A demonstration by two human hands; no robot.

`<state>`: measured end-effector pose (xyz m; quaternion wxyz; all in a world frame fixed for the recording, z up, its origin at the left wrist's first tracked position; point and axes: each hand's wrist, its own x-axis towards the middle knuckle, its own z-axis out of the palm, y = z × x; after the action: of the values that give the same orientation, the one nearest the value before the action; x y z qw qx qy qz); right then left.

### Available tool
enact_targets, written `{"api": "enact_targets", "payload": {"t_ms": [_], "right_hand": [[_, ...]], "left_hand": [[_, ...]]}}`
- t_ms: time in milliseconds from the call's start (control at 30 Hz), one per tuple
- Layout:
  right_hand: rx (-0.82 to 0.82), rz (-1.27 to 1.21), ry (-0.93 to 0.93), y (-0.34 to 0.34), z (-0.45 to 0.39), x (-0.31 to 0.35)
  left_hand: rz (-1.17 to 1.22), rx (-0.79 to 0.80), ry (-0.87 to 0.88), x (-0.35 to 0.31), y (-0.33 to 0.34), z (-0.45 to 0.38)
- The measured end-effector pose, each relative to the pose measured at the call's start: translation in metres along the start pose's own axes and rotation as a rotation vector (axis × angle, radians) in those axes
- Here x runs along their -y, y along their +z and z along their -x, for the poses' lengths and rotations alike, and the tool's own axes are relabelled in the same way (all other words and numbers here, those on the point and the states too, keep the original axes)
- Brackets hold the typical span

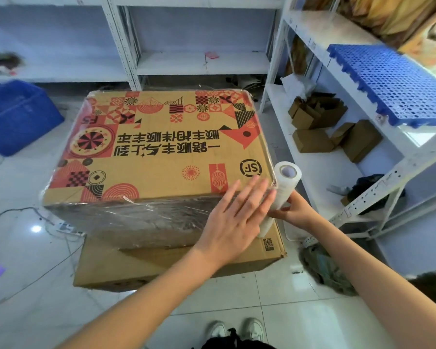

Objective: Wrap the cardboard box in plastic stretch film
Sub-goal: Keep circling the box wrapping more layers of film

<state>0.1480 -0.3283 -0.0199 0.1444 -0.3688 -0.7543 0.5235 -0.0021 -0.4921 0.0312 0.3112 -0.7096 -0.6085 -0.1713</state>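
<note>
Plain carton (161,269), crate (18,117) on floor (275,311)

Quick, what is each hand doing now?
Left hand: open, flat on the cardboard box.
Right hand: holding the stretch film roll.

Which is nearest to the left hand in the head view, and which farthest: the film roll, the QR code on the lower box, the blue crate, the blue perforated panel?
From the left hand, pressed flat on the printed box's near corner:
1. Film roll, right beside its fingertips.
2. QR code, just below, on the lower box.
3. Blue crate, far left on the floor.

The blue perforated panel, upper right on the shelf, is too close to the crate to rank.
</note>
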Motion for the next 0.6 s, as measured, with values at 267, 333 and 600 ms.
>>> {"api": "enact_targets", "payload": {"t_ms": [267, 333, 600], "right_hand": [[0.212, 0.155, -0.04, -0.017, -0.008, -0.001], [0.243, 0.18, -0.063, -0.021, -0.014, -0.002], [0.453, 0.233, -0.202, -0.035, -0.039, -0.015]], "left_hand": [[0.041, 0.072, -0.416, -0.024, 0.024, -0.006], [0.037, 0.044, -0.534, -0.033, 0.026, -0.015], [-0.115, -0.02, -0.869, -0.07, 0.03, -0.051]]}}
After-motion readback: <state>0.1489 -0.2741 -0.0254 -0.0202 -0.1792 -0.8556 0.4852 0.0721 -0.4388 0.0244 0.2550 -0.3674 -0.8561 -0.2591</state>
